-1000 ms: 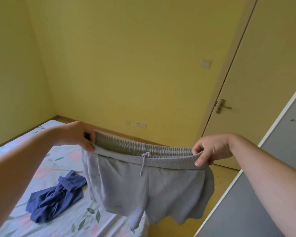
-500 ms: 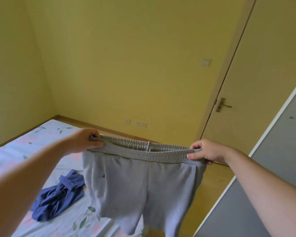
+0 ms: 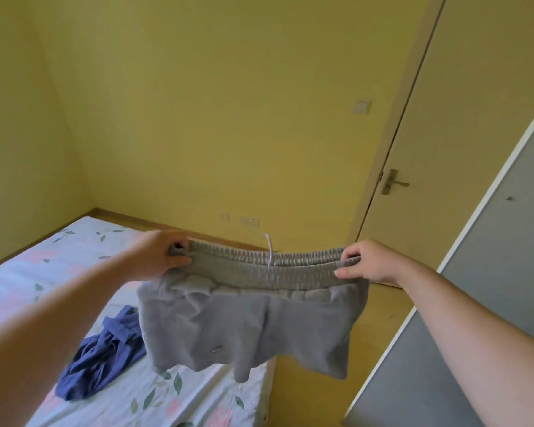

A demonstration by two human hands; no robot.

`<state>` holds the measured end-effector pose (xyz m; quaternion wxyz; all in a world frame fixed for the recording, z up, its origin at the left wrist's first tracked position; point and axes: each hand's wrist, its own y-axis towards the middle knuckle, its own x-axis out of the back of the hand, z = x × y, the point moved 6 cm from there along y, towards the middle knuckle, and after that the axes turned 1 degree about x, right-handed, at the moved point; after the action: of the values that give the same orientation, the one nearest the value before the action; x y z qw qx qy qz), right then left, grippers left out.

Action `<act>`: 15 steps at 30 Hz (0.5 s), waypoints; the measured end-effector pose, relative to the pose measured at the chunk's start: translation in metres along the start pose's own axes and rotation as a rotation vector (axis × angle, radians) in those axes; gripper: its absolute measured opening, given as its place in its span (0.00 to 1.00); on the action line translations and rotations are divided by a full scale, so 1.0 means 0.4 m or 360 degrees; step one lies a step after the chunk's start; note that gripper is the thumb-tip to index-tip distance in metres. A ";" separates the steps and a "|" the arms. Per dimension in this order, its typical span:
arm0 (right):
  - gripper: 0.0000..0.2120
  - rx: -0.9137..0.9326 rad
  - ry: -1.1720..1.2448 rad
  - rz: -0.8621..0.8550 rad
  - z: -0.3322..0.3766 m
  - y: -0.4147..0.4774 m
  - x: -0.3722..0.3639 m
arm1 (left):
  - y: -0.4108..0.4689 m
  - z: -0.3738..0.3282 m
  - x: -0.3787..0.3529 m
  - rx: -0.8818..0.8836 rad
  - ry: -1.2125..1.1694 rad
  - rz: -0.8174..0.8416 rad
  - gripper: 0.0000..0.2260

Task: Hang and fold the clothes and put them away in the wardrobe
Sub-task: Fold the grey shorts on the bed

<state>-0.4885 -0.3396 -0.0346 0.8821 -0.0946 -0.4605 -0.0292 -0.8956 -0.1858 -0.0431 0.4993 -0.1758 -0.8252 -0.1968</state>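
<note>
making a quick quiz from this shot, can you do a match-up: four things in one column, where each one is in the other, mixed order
Things
1. grey shorts
2. blue garment
3. door handle
4. light switch

Places
a. on the yellow wall
b. crumpled on the bed
c. held up by the waistband between the left hand and the right hand
d. on the door

Pairs: 1-c, 2-b, 3-d, 4-a

shorts: hems blurred | blue garment: right part behind shorts | bed: cut near, left | grey door: cut right
</note>
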 end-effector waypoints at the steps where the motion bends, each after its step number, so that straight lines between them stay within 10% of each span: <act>1: 0.11 -0.0029 -0.0140 -0.0087 -0.002 0.005 -0.008 | -0.002 -0.012 -0.041 -0.0006 0.0063 0.0093 0.11; 6: 0.11 0.0017 -0.0063 -0.0528 -0.024 0.012 -0.030 | 0.021 0.035 -0.017 0.0166 -0.0328 -0.0387 0.12; 15: 0.11 0.0037 0.0026 -0.0408 -0.038 0.008 -0.020 | 0.024 0.042 -0.012 0.0111 -0.0245 -0.0266 0.11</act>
<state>-0.4804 -0.3398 -0.0500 0.8760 -0.0243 -0.4618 -0.1372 -0.9014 -0.1697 -0.0530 0.4221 -0.1034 -0.8793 -0.1949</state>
